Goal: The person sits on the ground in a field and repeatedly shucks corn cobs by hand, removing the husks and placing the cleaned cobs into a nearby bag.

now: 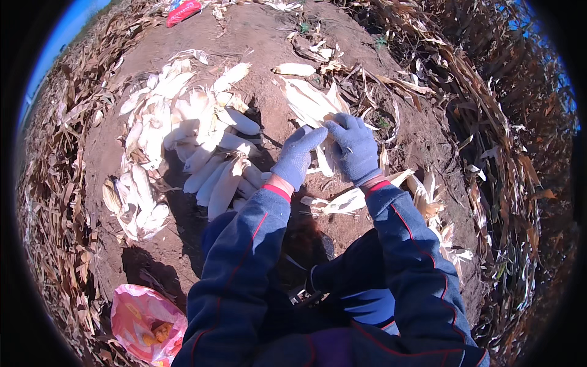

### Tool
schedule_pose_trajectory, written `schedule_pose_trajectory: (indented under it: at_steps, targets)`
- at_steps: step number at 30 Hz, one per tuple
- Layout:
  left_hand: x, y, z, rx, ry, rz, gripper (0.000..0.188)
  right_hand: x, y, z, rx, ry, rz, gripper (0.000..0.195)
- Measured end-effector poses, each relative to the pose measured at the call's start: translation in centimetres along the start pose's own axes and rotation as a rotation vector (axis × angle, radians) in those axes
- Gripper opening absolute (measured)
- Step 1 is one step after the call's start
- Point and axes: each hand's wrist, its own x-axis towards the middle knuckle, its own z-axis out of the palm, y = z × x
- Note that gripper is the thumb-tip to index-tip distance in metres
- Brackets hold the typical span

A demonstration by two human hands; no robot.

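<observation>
My left hand (299, 155) and my right hand (354, 146), both in grey knit gloves, meet in front of me at dry pale corn husks (306, 102). The husk leaves fan out beyond my fingertips, and another husk strip (325, 160) hangs between the hands. My right fingers curl around the husk's near end. My left thumb and fingers pinch close beside them. Whether a cob is inside is hidden by the gloves. To the left lies a heap of pale corn ears in husks (220, 183), partly in my shadow.
Loose husks (346, 202) lie on bare soil near my right forearm. One ear (294, 69) rests farther off. A pink plastic bag (126, 316) at lower left holds yellow corn cobs (161, 332). A red packet (183, 13) lies at the far end. Dry cornstalks (500, 151) border the right.
</observation>
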Motion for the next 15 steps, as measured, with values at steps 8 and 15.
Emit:
schedule_pose_trajectory:
  at_steps: [8,15]
  targets:
    - [0.4,-0.5,-1.1,0.184,0.131,0.249,0.013,-0.2,0.3,0.3,0.287,0.012,0.036,0.022]
    - [0.5,-0.4,-1.5,0.017,0.127,0.224,0.015,-0.3,1.2,-0.2,0.242,0.149,0.218,0.038]
